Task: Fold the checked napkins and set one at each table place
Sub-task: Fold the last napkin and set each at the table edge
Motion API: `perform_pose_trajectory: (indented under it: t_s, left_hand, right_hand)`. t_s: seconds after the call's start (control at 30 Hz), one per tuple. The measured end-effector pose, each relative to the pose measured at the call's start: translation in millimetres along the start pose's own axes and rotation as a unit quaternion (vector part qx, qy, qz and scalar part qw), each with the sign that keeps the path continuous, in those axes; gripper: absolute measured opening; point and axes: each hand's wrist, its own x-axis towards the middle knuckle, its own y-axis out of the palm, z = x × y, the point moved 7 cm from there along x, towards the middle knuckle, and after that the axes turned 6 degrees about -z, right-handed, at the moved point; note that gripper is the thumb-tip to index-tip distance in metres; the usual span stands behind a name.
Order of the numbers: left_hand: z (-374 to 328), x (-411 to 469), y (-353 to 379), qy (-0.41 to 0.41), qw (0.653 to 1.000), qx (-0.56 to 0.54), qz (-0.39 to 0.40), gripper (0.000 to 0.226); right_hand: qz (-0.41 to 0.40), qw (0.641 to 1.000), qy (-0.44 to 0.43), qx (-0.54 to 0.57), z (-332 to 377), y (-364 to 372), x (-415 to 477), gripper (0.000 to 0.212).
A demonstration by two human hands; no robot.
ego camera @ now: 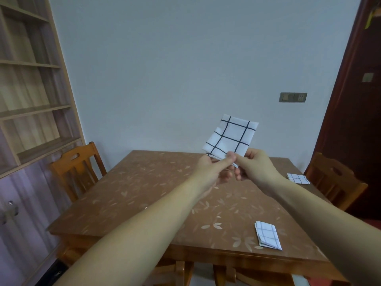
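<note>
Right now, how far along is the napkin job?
Done: two folded napkins lie on the table, the near napkin and the right napkin by the right chair. In hand: a third napkin, folded, pinched by the left hand and right hand. Left: setting it down; the side by the left chair shows none.

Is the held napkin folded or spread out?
Folded: the napkin shows layered edges where the left hand and right hand pinch it.

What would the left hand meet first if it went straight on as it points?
Likely the right hand: the left hand points up and right along the held napkin, whose lower corner both pinch. Depth unclear.
</note>
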Motion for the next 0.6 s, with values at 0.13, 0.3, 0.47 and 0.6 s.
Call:
perform_pose_trajectory:
  t_s: [0.13,0.3,0.47,0.6]
  left_hand:
    - [-4,1,-6,0.009,0.999,0.033,0.019,0.005]
    - [-1,-4,-5,-0.042,0.997,-0.003,0.072,0.014]
    - [-2,-8,-2,-0.062,0.991,-0.027,0.113,0.02]
    - [0,-6,-7,-0.072,0.991,-0.015,0.108,0.026]
  right_hand:
    - [-0.013,1.0,0.021,0.009,-4,-7,1,0.034]
    - [-0.07,0.996,0.029,0.054,1,-30,14,0.036]
    - [-0.128,0.983,0.049,0.125,-4,-51,22,0.032]
    - [-0.064,0.992,0.086,0.07,-13,-47,23,0.027]
